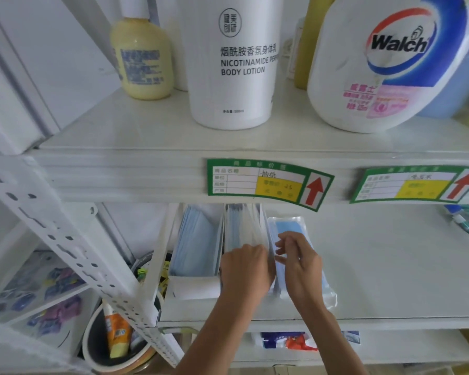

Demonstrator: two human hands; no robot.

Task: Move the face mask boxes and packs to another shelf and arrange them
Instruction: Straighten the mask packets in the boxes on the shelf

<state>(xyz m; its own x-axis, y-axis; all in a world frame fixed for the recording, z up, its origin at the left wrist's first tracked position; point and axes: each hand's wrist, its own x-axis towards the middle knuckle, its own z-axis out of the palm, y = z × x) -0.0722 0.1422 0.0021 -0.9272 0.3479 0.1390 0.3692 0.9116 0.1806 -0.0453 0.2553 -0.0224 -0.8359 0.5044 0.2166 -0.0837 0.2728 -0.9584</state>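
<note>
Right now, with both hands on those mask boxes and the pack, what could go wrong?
The plastic mask pack overhangs the shelf edge near the right hand; it may slip off. The open box beside the left hand shows loose masks that a nudge could spill. Reaching deeper might bump the shelf lip above.

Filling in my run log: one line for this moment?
left hand on middle mask box | right hand on mask pack | both on lower shelf
</note>
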